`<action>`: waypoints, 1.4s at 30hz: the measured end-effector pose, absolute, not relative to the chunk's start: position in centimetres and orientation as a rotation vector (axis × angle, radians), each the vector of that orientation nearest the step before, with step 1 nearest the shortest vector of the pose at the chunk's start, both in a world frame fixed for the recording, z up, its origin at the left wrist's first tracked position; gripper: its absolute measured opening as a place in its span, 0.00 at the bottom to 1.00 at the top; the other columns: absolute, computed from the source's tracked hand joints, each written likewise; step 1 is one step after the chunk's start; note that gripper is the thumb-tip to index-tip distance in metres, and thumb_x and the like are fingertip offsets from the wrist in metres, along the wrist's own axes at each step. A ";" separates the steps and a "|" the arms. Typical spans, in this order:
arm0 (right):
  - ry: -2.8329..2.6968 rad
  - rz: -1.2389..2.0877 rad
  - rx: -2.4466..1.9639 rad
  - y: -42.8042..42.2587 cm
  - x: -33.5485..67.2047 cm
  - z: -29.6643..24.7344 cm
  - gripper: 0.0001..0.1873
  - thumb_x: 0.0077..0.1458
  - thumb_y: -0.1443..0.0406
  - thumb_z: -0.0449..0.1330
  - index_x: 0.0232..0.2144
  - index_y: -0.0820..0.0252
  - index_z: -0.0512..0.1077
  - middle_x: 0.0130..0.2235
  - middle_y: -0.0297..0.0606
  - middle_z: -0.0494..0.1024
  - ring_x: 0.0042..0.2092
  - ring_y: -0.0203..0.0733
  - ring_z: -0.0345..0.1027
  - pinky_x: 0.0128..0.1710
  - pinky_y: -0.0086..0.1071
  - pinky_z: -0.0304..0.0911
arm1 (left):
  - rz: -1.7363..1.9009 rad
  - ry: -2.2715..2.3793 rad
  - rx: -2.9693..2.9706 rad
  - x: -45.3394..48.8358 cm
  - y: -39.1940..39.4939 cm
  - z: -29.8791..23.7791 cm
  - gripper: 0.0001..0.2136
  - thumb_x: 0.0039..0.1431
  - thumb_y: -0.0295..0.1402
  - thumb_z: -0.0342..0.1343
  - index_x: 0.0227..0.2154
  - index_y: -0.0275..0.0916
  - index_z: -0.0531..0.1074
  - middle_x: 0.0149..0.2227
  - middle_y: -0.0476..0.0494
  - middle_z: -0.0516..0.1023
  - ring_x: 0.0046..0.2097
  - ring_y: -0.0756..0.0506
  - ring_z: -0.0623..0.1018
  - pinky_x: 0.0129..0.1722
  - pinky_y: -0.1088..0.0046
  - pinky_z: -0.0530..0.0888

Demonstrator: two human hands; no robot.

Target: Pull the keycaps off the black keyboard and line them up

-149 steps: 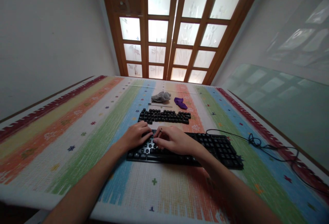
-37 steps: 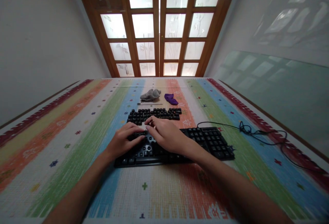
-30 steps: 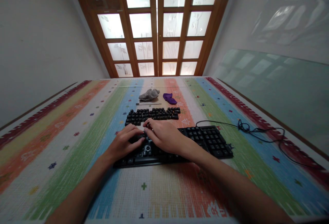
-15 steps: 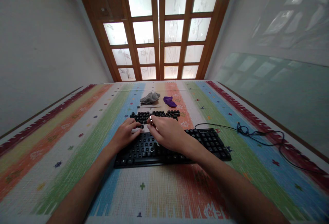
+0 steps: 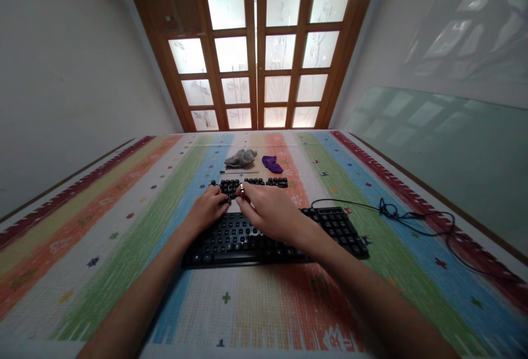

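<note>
Striped mat (image 5: 124,227), bearing: black keyboard (image 5: 247,238) and a row of loose keys (image 5: 264,182) just beyond it. Right hand (image 5: 268,213) pinches a small metal tool (image 5: 242,190) at the keyboard's far edge. Left hand (image 5: 206,211) beside it, fingers curled; whether it holds anything cannot be told. Advised: tool upright, keyboard steadied. Grey cloth (image 5: 241,156) and cable (image 5: 412,219) lie apart.

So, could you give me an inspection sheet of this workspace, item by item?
Surface: striped mat, lying flat.
Work things: black keyboard nearest the person; loose keycaps in rows just beyond it.
Clutter: grey cloth, purple cloth and thin rod at the far side.
Hands: left hand has fingertips at the keycaps, grip unclear; right hand pinches a small metal tool.
Cables: black cable runs from the keyboard, looped to the right.
Surroundings: wooden glazed doors, pale walls, glass panel on the right.
</note>
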State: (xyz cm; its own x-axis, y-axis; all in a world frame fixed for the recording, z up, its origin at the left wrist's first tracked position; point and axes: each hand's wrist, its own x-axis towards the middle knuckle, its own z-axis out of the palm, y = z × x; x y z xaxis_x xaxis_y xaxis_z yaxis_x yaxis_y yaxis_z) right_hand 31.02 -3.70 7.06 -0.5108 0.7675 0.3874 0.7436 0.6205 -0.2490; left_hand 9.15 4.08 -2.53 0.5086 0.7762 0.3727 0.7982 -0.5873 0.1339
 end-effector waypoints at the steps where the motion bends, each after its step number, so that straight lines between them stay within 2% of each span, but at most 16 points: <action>1: -2.382 0.071 -1.188 -3.7 31.0 7.0 0.11 0.67 0.63 0.50 0.38 0.62 0.69 0.36 0.43 0.81 0.34 0.44 0.73 0.30 0.33 0.54 | -0.616 -1.405 -2.676 9.1 4.1 -2.5 0.04 0.58 0.30 0.57 0.30 0.40 0.77 0.34 0.43 0.71 0.40 0.43 0.72 0.38 0.68 0.72; 14: -2.410 0.079 -1.224 -3.8 30.8 7.2 0.10 0.67 0.64 0.49 0.38 0.62 0.69 0.36 0.42 0.80 0.35 0.43 0.73 0.31 0.32 0.54 | -0.550 -1.487 -2.711 9.2 4.5 -2.7 0.06 0.60 0.30 0.56 0.34 0.37 0.78 0.36 0.41 0.71 0.42 0.41 0.72 0.43 0.64 0.72; 28: -2.427 0.081 -1.216 -3.8 30.7 7.0 0.10 0.67 0.64 0.49 0.38 0.62 0.69 0.37 0.42 0.81 0.35 0.42 0.73 0.31 0.32 0.51 | -0.524 -1.487 -2.688 9.2 4.5 -2.7 0.07 0.60 0.30 0.55 0.37 0.36 0.78 0.37 0.41 0.71 0.43 0.41 0.72 0.43 0.64 0.72; 35: -2.436 0.064 -1.207 -3.6 30.6 6.8 0.10 0.67 0.63 0.50 0.38 0.62 0.69 0.36 0.42 0.81 0.33 0.40 0.71 0.30 0.32 0.50 | -0.526 -1.495 -2.700 9.2 4.5 -2.6 0.07 0.60 0.30 0.56 0.33 0.37 0.78 0.36 0.41 0.71 0.42 0.41 0.72 0.43 0.64 0.72; 42: -2.438 0.062 -1.204 -3.6 30.7 6.8 0.10 0.67 0.64 0.50 0.38 0.62 0.69 0.36 0.42 0.81 0.33 0.40 0.71 0.30 0.32 0.48 | -0.502 -1.485 -2.690 9.1 4.5 -2.6 0.07 0.60 0.31 0.57 0.36 0.35 0.78 0.38 0.39 0.72 0.43 0.41 0.72 0.44 0.64 0.72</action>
